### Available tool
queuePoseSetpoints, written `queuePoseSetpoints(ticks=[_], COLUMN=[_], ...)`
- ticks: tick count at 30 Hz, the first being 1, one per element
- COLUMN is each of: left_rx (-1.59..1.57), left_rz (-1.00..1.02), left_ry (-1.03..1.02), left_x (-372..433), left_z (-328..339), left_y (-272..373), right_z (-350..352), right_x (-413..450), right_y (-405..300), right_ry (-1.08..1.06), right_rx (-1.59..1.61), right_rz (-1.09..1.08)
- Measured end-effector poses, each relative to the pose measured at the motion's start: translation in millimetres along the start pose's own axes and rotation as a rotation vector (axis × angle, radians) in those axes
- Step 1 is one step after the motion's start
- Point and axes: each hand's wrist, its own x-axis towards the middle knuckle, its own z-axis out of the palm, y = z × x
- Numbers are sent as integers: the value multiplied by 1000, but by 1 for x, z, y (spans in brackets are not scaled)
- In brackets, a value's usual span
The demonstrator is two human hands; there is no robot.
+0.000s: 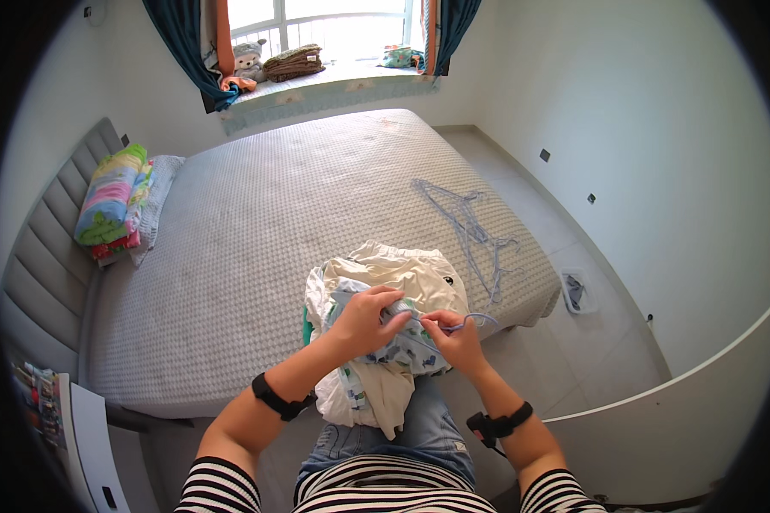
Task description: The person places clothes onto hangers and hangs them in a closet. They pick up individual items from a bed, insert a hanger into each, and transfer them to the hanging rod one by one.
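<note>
My right hand (452, 336) grips a blue wire clothes hanger (481, 317) near its hook. My left hand (369, 317) has its thumb and fingers around the bunched neck of a light blue patterned garment (410, 353), where the hanger goes in. That garment lies over a heap of cream clothes (401, 272) at the bed's near edge, partly hanging down above my knees. A small dark print shows on the cream cloth. The rest of the hanger is mostly hidden by the garment and my fingers.
Several loose wire hangers (468, 227) lie tangled on the bed (263, 211), right of the heap. Folded colourful bedding (112, 199) rests by the headboard. A white plastic basket (579, 301) sits on the floor at right; a white panel (674, 436) stands near my right arm.
</note>
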Motion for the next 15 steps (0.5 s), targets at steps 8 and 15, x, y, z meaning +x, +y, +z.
queuePoseSetpoints(ticks=[8, 15], left_rx=[642, 308], left_rz=[160, 107], left_ry=[-265, -3], left_x=[6, 9], left_z=[-32, -26], left_y=[10, 0], right_z=[3, 48], right_x=[25, 7], right_y=[-38, -11], right_ry=[6, 79], right_rx=[11, -145], right_rz=[-248, -458])
